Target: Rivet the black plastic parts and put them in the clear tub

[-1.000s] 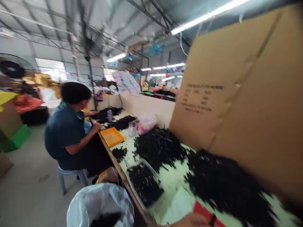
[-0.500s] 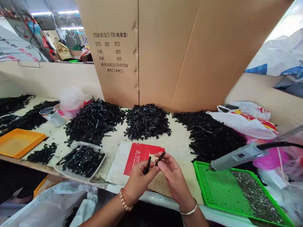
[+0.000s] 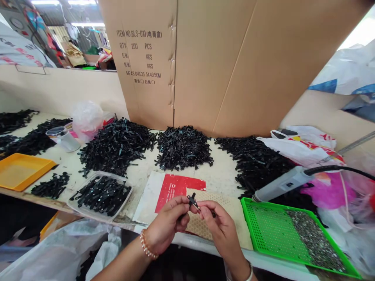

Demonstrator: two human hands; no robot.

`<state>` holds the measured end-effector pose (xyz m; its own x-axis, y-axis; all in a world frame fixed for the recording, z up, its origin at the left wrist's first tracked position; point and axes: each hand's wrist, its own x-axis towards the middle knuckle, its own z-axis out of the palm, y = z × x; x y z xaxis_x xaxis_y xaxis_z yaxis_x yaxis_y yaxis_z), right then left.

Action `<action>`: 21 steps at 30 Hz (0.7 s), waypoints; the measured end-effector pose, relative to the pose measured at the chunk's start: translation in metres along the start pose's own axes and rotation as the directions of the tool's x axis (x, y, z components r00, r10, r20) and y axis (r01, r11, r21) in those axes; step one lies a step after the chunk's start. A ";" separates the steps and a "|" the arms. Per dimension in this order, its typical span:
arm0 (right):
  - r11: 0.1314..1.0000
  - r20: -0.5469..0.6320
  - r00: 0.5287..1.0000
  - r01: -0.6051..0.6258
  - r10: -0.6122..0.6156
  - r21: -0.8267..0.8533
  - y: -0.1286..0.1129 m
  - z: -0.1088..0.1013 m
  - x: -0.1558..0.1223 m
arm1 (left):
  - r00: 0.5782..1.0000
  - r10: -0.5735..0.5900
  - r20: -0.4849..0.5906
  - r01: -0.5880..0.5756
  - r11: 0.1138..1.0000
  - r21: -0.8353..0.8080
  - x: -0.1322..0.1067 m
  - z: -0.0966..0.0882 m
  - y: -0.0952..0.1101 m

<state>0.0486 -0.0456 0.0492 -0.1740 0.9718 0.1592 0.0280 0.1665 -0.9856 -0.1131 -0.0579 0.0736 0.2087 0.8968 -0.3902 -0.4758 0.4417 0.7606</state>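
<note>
My left hand (image 3: 171,222) is closed, thumb and fingertips pinching a small black strip-like part (image 3: 192,200) with a round end. Its upper end sticks out above the fingertips. Pinched at that part's lower end, my right hand (image 3: 221,228) meets the left fingertips; a dark tip of another black part (image 3: 213,214) shows beside its fingers, mostly hidden. Both hands are over a honeycomb-textured pad (image 3: 202,226) and a red and white printed sheet (image 3: 171,191) at the bench's front edge.
Heaps of black parts (image 3: 184,148) lie along the bench. More fill a clear tub (image 3: 129,195) on the left. At right, a green tray (image 3: 249,222) holds small metal pieces (image 3: 316,238), with a grey corded tool (image 3: 281,183) over its edge. A cardboard panel (image 3: 222,66) stands behind.
My hands have come together, and the upright black part in the left hand is no longer seen there. A black part now slants between both hands' fingertips. The view has shifted slightly.
</note>
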 end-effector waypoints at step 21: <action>0.759 0.087 0.917 0.374 -0.390 -0.533 0.017 0.012 -0.010 | 0.997 0.025 -0.076 -0.021 0.999 0.048 0.000 0.003 -0.011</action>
<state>0.0390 -0.0546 0.0304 -0.2563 0.8111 0.5257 0.4812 0.5787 -0.6584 -0.1056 -0.0626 0.0670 0.1316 0.9029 -0.4093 -0.4387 0.4233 0.7927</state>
